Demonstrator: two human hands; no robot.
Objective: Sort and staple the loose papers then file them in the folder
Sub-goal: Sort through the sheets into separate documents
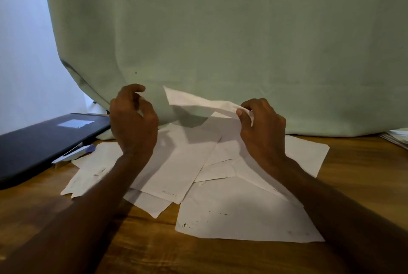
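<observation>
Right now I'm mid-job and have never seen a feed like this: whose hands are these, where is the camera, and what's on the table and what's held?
There is no machine here: a person works with bare hands, and the single picture comes from a camera worn on their head, looking forward and down. The right hand pinches a lifted sheet of paper by its corner. The left hand is raised beside it, fingers curled, holding nothing. Loose papers lie overlapping on the wooden table. At the left lies a dark folder, with a stapler at its near edge. A pale green curtain hangs behind.
</observation>
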